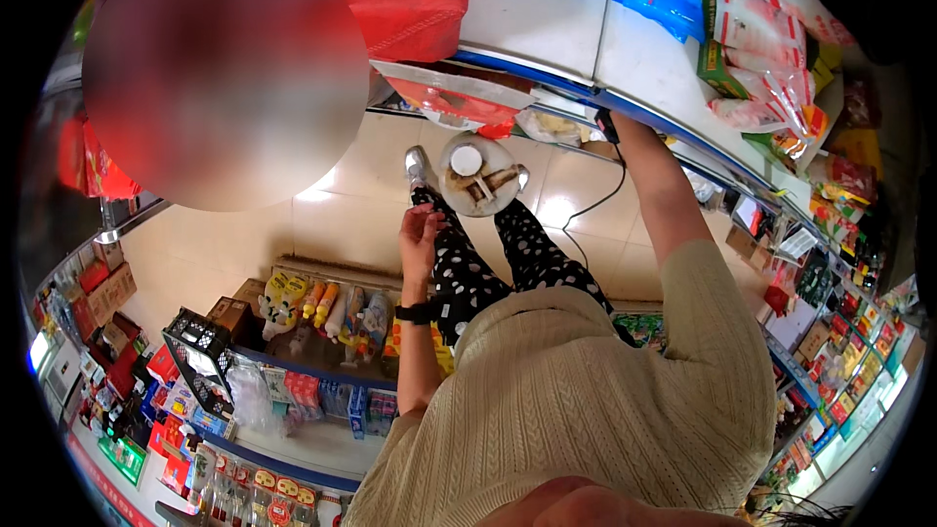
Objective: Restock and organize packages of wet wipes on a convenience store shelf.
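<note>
My left hand (pixel 420 230) hangs just left of a round clear container (pixel 476 174) with a white cap, brown pieces showing through its wall. The fingers are loosely curled and a little apart, gripping nothing; the fingertips come close to the container's side, though from this angle I cannot tell whether they touch it. A black wristband (pixel 414 313) sits on that forearm.

My right arm reaches up to the edge of the white shelf (pixel 547 15), where the right hand (pixel 607 125) is mostly hidden behind a small black device with a thin cable (pixel 597 203) trailing down from it (fingers seem wrapped about it, but I cannot make them out). The container hangs between my two hands, over the tiled floor and my spotted trousers (pixel 488 268). Red and blue packets lie on the shelf, and bottles (pixel 327 307) fill a low rack beneath my left arm.
</note>
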A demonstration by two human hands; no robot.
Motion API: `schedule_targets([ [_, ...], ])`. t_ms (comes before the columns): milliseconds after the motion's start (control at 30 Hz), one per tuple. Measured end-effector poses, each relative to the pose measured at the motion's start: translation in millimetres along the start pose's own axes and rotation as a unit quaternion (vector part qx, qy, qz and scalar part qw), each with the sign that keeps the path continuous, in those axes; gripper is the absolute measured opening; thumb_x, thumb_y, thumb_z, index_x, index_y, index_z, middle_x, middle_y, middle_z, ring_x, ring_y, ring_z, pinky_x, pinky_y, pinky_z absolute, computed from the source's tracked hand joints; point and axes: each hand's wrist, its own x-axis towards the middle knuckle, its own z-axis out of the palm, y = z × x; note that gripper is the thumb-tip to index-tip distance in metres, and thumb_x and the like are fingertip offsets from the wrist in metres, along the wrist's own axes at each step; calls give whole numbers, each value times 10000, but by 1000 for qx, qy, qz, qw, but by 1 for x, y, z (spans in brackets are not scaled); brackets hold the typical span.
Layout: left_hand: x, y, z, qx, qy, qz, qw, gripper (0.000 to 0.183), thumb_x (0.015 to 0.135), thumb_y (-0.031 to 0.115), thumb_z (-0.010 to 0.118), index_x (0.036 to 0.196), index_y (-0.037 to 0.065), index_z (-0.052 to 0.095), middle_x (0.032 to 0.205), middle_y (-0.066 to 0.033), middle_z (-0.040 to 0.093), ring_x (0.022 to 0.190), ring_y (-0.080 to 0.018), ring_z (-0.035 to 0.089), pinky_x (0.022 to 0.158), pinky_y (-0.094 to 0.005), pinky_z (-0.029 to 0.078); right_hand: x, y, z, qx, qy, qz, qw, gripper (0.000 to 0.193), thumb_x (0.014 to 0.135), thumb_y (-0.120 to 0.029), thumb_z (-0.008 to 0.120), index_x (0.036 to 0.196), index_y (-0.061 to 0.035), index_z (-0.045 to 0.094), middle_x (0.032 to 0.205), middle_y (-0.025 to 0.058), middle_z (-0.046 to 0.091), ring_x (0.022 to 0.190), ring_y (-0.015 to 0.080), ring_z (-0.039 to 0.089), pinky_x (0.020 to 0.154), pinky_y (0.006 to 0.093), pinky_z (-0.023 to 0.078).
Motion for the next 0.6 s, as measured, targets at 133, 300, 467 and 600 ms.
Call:
schedule_targets([
  [133, 0, 20, -21, 64, 4, 57, 996, 227, 995, 177, 578, 1185, 52, 569, 982, -72, 707, 836, -150, 671, 727, -266, 484, -16, 7, -14, 39, 21, -31, 999, 324, 955, -298, 507, 1016, -14, 650, 991, 223, 663, 987, 392, 599, 887, 486, 453],
  [300, 13, 55, -16, 85, 9, 72, 994, 276, 982, 138, 571, 1244, 65, 525, 1002, -75, 701, 874, -157, 671, 726, -270, 482, -71, -16, -64, 128, -76, -32, 988, 311, 964, -276, 499, 1032, -5, 635, 1047, 212, 652, 1028, 390, 595, 910, 475, 457],
  [467, 29, 91, 15, 102, -135, 74, 983, 249, 968, 45, 560, 1213, 21, 528, 1019, -108, 683, 903, -174, 662, 843, -300, 524, -136, -66, -149, -71, -130, -243, 959, 154, 866, -98, 604, 1008, -42, 584, 1082, 152, 590, 1028, 333, 598, 862, 455, 500],
  [600, 28, 129, 47, 221, -283, 67, 931, 315, 987, 218, 598, 1210, -3, 582, 1035, -84, 679, 962, -164, 644, 850, -300, 509, -174, -116, -221, 24, -142, -209, 967, 73, 905, -130, 597, 931, -63, 585, 976, 125, 578, 896, 358, 599, 724, 430, 478],
])
